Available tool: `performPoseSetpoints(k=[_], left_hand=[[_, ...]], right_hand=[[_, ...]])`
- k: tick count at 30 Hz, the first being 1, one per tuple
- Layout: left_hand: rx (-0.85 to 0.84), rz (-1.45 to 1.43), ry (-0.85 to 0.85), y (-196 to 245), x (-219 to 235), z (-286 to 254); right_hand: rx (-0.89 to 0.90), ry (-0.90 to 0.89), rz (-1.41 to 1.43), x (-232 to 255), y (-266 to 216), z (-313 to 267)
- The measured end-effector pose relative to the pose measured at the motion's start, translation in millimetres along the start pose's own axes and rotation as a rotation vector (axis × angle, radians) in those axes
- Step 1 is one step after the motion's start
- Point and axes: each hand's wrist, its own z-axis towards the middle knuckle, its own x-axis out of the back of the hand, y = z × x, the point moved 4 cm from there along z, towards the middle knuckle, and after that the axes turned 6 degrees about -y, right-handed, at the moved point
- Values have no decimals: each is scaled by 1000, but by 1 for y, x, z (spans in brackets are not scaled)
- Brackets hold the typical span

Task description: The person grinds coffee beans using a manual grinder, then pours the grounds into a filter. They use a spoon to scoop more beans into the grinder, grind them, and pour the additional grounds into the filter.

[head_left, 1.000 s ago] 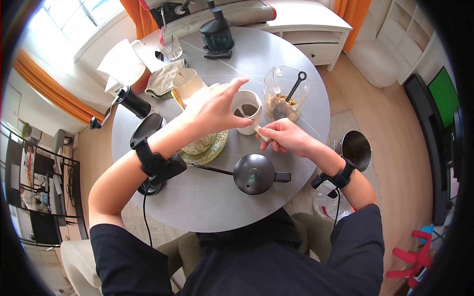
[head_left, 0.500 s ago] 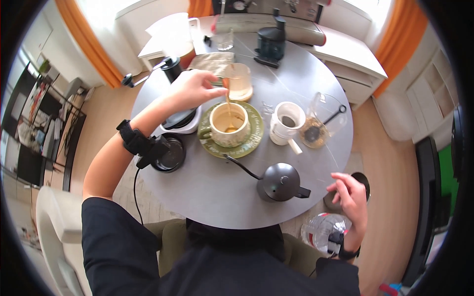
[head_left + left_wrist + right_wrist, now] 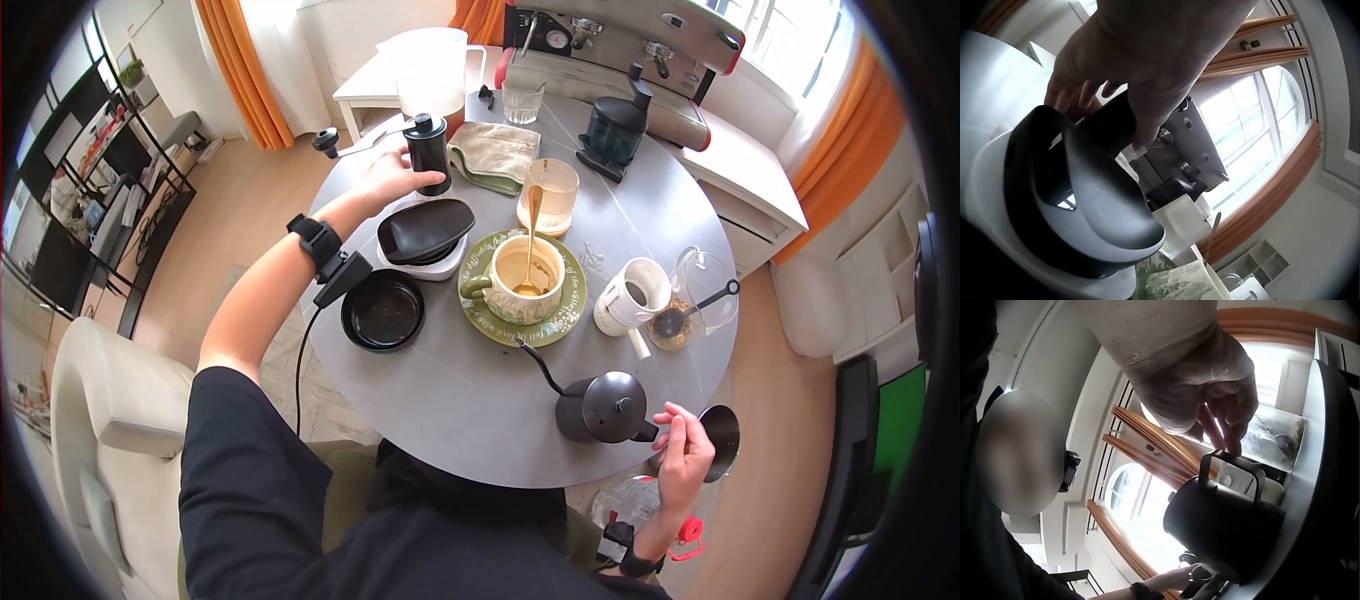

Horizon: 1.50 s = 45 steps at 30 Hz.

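Observation:
My left hand [image 3: 388,182] grips the black hand grinder [image 3: 428,155], thumb on the near side and fingers behind; its crank sticks out to the left. In the left wrist view the grinder [image 3: 1110,125] lies between thumb and fingers, behind a black scoop-shaped tray [image 3: 1104,187]. My right hand [image 3: 685,455] hovers by the handle of the black gooseneck kettle [image 3: 602,408], fingers loosely bent and holding nothing. The right wrist view has those fingers just above the kettle's handle [image 3: 1235,461]. A patterned cup [image 3: 520,290] with a gold spoon [image 3: 533,220] stands on a green saucer [image 3: 480,318].
Right of the cup stand a white handled vessel [image 3: 622,298] and a clear jug [image 3: 705,290] with a black scoop. Near the left arm lies a round black dish [image 3: 383,310]. Behind are a glass [image 3: 550,190], a folded cloth [image 3: 495,155] and an espresso machine [image 3: 610,70].
My left hand has gone from above the white vessel, past the spoon in the cup, to the grinder. The right has let go of the white vessel's handle and come near the kettle's handle.

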Motion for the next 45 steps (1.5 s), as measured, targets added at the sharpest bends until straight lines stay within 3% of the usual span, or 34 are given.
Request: performPoseSetpoints(k=[1,4,9,13,17,19,20,23,24,26,28,30,32,34,36,39,45], left_hand=[[21,-67,-121,16,-1,-10],[131,-59,-52,16,-6,-2],[59,-81,-53,13,-4,11],[-87,-123,18,44,18,9],[-226,-138,25,102,50,-42],[-291,-162,-74,129,52,-89],[-322,-173,-130,135,47,-111],[-425,-137,-216,127,24,-165],[-539,-138,-214,121,10,-184],[-379,-68,-267,114,-16,-223],[-348,-64,-308,95,-48,-246],[-372,-46,-331,86,-73,-260],[-420,-35,-323,83,-87,-268],[-479,-77,-245,96,-95,-274],[-400,-36,-336,100,-101,-275],[-554,50,-284,104,-109,-275],[-584,46,-219,101,-125,-274]], right_hand=[[-31,-11,28,-2,0,-3],[-66,-67,119,-9,9,-10],[-85,-130,103,-17,11,-11],[-96,-102,187,-23,13,-4],[-83,-70,196,-29,13,8],[-99,-48,152,-31,7,12],[-112,-34,131,-31,5,11],[179,288,-318,-24,-32,-5],[205,259,-232,-25,-42,-11],[245,204,-60,-30,-62,-27],[360,-23,-40,-52,-85,-31],[392,-209,-43,-83,-98,-31],[426,-284,-44,-108,-92,-34],[466,-265,-46,-122,-88,-37],[404,-251,10,-129,-86,-39],[364,-202,56,-131,-82,-38],[402,-180,23,-122,-76,-30]])
